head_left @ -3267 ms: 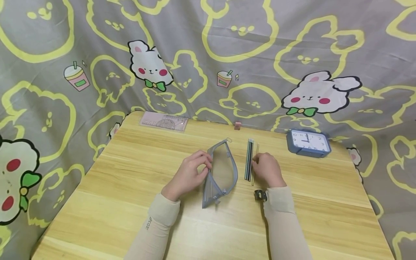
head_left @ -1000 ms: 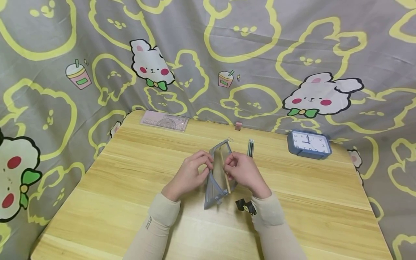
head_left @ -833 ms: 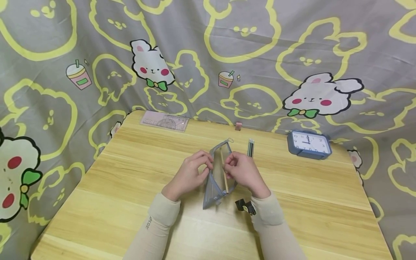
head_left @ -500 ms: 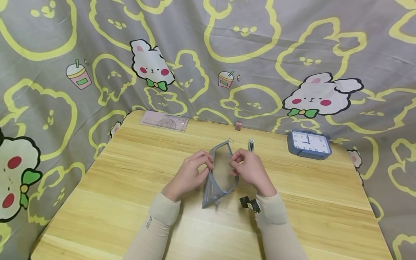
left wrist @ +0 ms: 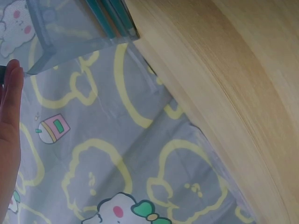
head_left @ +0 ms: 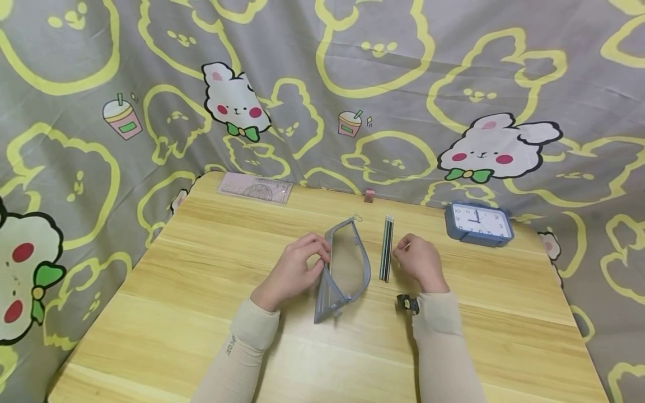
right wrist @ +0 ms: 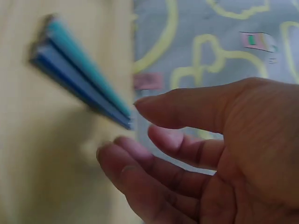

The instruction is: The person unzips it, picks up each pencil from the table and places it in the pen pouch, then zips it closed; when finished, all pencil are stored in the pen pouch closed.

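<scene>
A grey-blue see-through zip pencil case (head_left: pixel 322 305) stands with its mouth spread wide in the middle of the table. My left hand (head_left: pixel 297 267) pinches its left rim between thumb and fingers. Through the pouch wall in the left wrist view, teal sticks that look like pencils (left wrist: pixel 111 18) show inside. To the right of the case lies a small bundle of dark and teal pencils (head_left: pixel 386 249). Just beside them is my right hand (head_left: pixel 420 262), holding nothing; in the right wrist view its thumb and fingers are apart and the pencils (right wrist: pixel 84 70) lie beyond the fingertips.
A blue alarm clock (head_left: pixel 478 224) stands at the back right. At the back edge are a small pink block (head_left: pixel 369 196) and, farther left, a flat pinkish clear-covered item (head_left: pixel 254 188). A patterned curtain (head_left: pixel 302 67) hangs around the wooden table (head_left: pixel 166 313).
My right hand brought a thin yellowish strip from beside the pencils to the case's mouth and let it go inside. It has since moved back right, next to the pencils. My left hand stayed.
</scene>
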The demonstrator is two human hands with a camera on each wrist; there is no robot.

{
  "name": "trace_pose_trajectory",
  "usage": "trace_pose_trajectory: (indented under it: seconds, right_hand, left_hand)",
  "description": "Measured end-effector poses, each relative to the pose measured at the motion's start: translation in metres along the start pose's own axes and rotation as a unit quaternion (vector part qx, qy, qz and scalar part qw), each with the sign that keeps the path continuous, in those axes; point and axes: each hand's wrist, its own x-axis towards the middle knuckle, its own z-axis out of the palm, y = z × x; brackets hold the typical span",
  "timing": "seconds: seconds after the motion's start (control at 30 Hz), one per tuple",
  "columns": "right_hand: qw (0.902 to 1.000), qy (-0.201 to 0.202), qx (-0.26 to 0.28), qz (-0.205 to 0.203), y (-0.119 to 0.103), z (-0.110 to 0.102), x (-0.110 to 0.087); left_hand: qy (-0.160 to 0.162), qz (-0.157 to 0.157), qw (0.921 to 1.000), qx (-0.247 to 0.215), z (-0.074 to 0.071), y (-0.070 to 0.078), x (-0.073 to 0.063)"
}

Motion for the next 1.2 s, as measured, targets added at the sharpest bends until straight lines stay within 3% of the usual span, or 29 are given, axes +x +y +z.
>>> trace_pose_trajectory:
  seconds: [0.23, 0.43, 0.67, 1.03, 1.2]
  right_hand:
    - [0.9995, 0.021, -0.009, 0.020, 0.007, 0.023, 0.009]
    - [0.9987, 0.046, 0.023, -0.002, 0.003, 0.031, 0.013]
    - [0.9989, 0.042, 0.021, -0.007, 0.000, 0.032, 0.013]
    - [0.9984, 0.048, -0.014, 0.028, -0.002, 0.028, 0.009]
    - [0.9989, 0.026, -0.017, 0.035, 0.000, 0.025, 0.007]
  left_hand:
    - [0.000, -0.001, 1.0000, -0.004, 0.001, 0.000, -0.001]
    - [0.001, 0.000, 1.0000, -0.006, 0.001, 0.000, -0.001]
    - [0.004, 0.003, 1.0000, -0.004, 0.001, 0.000, 0.000]
    - [0.003, 0.002, 1.0000, -0.004, 0.000, 0.000, 0.000]
    - [0.000, -0.002, 1.0000, -0.003, -0.001, 0.001, 0.000]
